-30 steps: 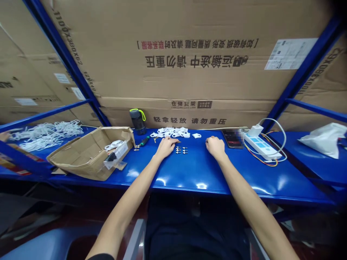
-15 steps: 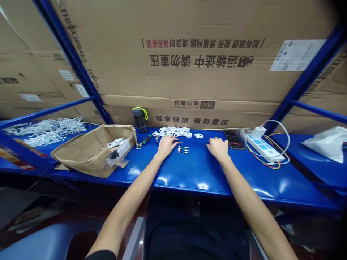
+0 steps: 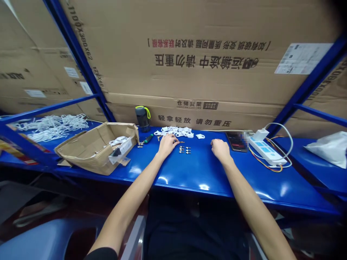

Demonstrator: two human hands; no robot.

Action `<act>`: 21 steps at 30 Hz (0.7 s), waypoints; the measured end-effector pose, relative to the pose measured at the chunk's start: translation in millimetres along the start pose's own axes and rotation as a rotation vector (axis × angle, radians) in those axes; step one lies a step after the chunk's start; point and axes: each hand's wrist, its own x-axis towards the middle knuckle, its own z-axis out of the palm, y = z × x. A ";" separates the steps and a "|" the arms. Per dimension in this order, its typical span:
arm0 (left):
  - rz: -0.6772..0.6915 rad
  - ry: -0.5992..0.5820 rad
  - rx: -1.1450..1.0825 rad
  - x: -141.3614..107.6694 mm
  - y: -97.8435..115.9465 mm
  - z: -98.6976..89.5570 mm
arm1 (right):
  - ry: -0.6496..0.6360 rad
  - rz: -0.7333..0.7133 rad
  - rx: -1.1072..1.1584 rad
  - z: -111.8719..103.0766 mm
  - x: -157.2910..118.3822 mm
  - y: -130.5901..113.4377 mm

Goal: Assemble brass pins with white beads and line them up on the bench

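My left hand (image 3: pixel 167 145) rests on the blue table, thumb and fingers pinched at a thin brass-coloured piece (image 3: pixel 182 142) that sticks out to the right. Just right of it, small metal pins with white collars (image 3: pixel 181 149) lie in two short columns. Behind my left hand is a heap of white plastic ring-shaped parts (image 3: pixel 177 130). One loose white part (image 3: pixel 200 136) lies to the heap's right. My right hand (image 3: pixel 221 150) is closed on the table, left of the phone; its curled fingers hide whatever they may hold.
An open cardboard box (image 3: pixel 81 159) stands at left, with white parts and a plastic bag inside. Near it are a dark bottle (image 3: pixel 142 120) and a green-handled screwdriver (image 3: pixel 148 138). At right lie a phone (image 3: pixel 236 141) and a power strip (image 3: pixel 267 150) with looped cables.
My right hand's fingers have curled in more tightly. My left hand keeps its pinch in nearly the same place. The whole view has shifted slightly.
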 end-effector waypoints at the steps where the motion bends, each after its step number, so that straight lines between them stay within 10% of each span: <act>1: 0.000 -0.005 -0.003 0.0 -0.3 0.1 | 0.003 0.006 0.003 -0.1 0.2 0.2; 21: 0.141 -0.036 -0.050 -0.7 5.8 4.4 | 0.022 0.064 -0.029 -5.8 -2.8 0.4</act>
